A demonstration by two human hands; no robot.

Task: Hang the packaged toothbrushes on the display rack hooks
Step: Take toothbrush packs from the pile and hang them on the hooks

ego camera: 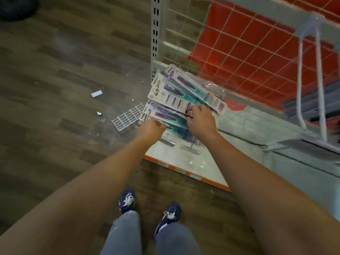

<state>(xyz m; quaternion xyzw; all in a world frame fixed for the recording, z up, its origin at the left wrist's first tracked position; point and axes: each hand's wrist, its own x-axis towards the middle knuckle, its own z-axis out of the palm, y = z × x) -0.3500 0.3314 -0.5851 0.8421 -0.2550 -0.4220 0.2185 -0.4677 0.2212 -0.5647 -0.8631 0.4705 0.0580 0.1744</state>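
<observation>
Several packaged toothbrushes (176,94), white cards with purple and teal brushes, fan out above the low shelf base (239,129). My left hand (151,127) grips the near end of the lower packs. My right hand (201,119) curls over the packs from the right and pinches a thin dark hook wire (189,116) at their edge. The wire grid panel of the display rack (248,52) rises behind them. A long white hook (311,85) juts out of the rack at the upper right, with nothing hanging on it.
A slotted white upright post (155,34) marks the rack's left end. On the wooden floor to the left lie a small white grille piece (127,116) and bits of litter (96,93). Loose metal hooks (189,149) rest on the shelf base. My feet (149,208) stand close to its orange edge.
</observation>
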